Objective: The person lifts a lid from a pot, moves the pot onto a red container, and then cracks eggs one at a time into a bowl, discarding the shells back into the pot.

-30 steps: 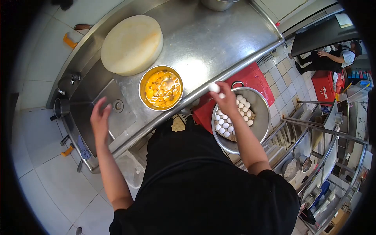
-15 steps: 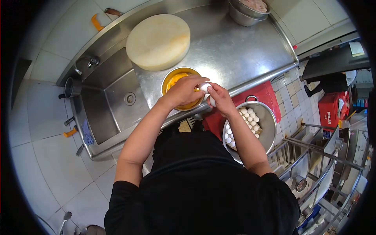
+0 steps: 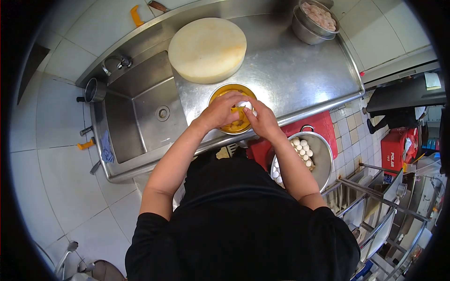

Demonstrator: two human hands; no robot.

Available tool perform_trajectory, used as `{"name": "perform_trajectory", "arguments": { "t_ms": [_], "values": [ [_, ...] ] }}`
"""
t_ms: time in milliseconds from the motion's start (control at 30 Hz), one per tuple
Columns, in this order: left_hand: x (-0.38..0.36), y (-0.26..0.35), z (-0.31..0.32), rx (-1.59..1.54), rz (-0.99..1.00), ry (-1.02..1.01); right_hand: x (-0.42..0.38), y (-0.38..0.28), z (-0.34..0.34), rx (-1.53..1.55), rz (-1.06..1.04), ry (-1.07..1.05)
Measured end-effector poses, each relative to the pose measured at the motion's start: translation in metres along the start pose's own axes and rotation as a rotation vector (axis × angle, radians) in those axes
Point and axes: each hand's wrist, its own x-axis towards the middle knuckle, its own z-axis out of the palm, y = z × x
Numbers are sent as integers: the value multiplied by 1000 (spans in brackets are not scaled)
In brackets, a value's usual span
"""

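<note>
My left hand (image 3: pixel 222 112) and my right hand (image 3: pixel 263 121) meet over a metal bowl (image 3: pixel 212 97) of yellow yolks and liquid egg. Between their fingertips is a white egg (image 3: pixel 244 104), and both hands are closed on it. Yellow egg shows just under the shell, between the hands. Another white, egg-like piece shows against my right palm, partly hidden by the fingers. Below my right forearm a large steel bowl (image 3: pixel 323 161) holds many white eggs (image 3: pixel 303 151).
A thick round cutting board (image 3: pixel 207 49) lies on the steel counter (image 3: pixel 286 61) behind the bowl. To the left is a sink (image 3: pixel 136 126) with a faucet (image 3: pixel 117 63). Stacked bowls of pale raw meat (image 3: pixel 318 16) stand far right. A wire rack (image 3: pixel 370 187) flanks my right side.
My hands have drawn closer together over the bowl, and the egg is now lower between them with yellow showing beneath it. The whole view has shifted slightly.
</note>
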Motion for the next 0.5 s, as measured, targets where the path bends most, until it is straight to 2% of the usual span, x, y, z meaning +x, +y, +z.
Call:
{"name": "perform_trajectory", "arguments": {
  "t_ms": [67, 133, 167, 200, 233, 267, 300, 333, 400, 500],
  "values": [
    [-1, 3, 8, 63, 25, 92, 4, -7, -4, -30, 30, 2],
    [0, -6, 14, 129, 45, 102, 5, -13, -11, 270, 144, -181],
    [1, -8, 17, -92, -99, 99, 6, -10, -13, 268, 143, -181],
    [2, -10, 19, -316, -241, 92, 6, -3, -16, 491, 307, -148],
    [2, -19, 23, -319, -238, 91, 5, 6, -19, 713, 470, -109],
    [3, -28, 25, -649, -347, 204, 1, 23, -21, 709, 471, -107],
    [2, -38, 27, -981, -455, 317, -4, 44, -23, 1086, 532, 7],
    [2, -32, 16, -1183, -553, 376, -8, 58, -28, 1461, 581, 132],
    [-8, -45, 8, -1398, -502, 434, -19, 55, -40, 1400, 596, 120],
    [-14, -45, -1, -1497, -537, 497, -36, 57, -40, 932, 530, 178]
  ]
}}
